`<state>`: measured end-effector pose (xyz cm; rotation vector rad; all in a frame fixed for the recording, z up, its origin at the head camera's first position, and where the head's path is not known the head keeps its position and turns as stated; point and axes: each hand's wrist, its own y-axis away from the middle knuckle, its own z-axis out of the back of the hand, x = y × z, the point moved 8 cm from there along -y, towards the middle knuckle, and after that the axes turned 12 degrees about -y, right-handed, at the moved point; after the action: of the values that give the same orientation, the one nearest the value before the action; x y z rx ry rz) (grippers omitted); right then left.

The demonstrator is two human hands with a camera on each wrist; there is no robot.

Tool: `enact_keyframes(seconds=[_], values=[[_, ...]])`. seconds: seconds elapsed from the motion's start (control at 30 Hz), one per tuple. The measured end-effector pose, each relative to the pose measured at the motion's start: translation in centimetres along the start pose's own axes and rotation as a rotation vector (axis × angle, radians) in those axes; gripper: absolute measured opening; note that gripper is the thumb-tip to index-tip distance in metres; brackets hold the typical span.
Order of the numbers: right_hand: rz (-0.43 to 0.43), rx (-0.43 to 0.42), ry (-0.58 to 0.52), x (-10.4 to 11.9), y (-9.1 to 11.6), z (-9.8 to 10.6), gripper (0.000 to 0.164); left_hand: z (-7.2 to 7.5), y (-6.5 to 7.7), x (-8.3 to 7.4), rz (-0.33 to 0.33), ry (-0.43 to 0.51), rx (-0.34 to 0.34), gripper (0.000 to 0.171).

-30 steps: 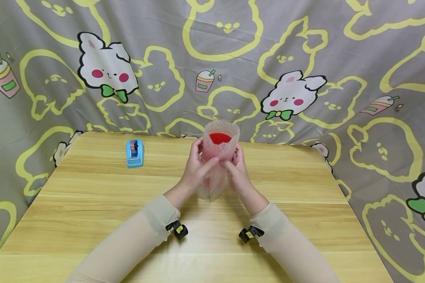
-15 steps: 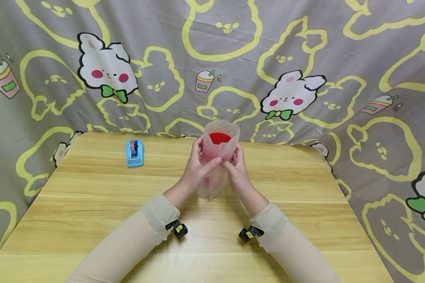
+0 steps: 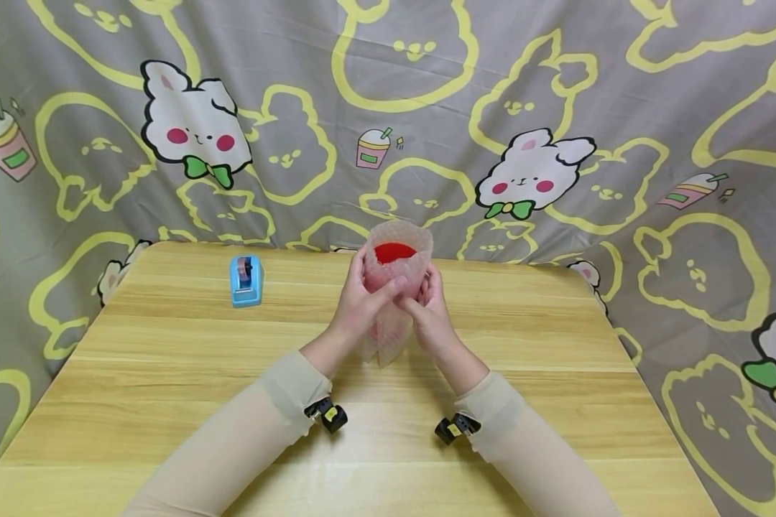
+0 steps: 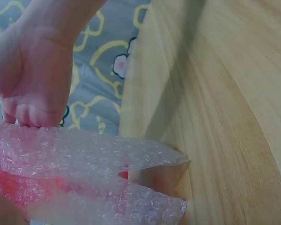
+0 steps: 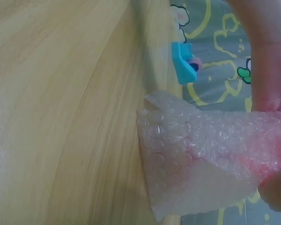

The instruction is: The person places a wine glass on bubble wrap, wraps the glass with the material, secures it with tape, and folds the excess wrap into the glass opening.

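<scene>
A sheet of bubble wrap (image 3: 388,334) forms an upright sleeve around a red round thing (image 3: 393,252), whose top shows inside the wrap's upper opening. From the left side my left hand (image 3: 360,298) grips the bundle, its thumb lying across the front. My right hand (image 3: 432,314) holds the other side, thumb close to the left one. Both hands' fingers curl behind, partly hidden. In the left wrist view the lower end of the bubble wrap (image 4: 150,154) gapes in two loose flaps. The right wrist view shows this bubble wrap (image 5: 187,145) reaching past the red thing.
A blue tape dispenser (image 3: 246,281) with a small roll stands at the table's back left. The wooden table (image 3: 168,388) ends at a patterned grey curtain (image 3: 284,64) behind and at both sides.
The bundle has shifted and turned slightly to the left. My left thumb has slid up a little over the wrap's front, and the right thumb has moved left with it.
</scene>
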<state>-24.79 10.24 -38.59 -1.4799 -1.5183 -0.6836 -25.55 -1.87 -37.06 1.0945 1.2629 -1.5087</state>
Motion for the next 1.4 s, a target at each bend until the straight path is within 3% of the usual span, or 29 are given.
enact_keyframes(seconds=[0.5, 0.8, 1.07, 1.4], values=[[0.063, 0.045, -0.034, 0.6, 0.0, -0.5, 0.070, -0.1, -0.1, 0.1, -0.002, 0.053, -0.023, 0.068], [0.084, 0.047, -0.003, 1.2, -0.7, -0.4, 0.084, -0.4, -0.1, 0.0, -0.007, 0.060, -0.030, 0.063], [0.079, 0.042, -0.008, 1.7, -1.1, -0.5, 0.070, -0.8, 0.0, -0.3, -0.026, 0.044, -0.030, 0.062], [0.055, 0.033, 0.008, 1.7, -1.1, -0.8, 0.066, -1.0, 0.0, -0.6, -0.080, -0.024, -0.031, 0.061]])
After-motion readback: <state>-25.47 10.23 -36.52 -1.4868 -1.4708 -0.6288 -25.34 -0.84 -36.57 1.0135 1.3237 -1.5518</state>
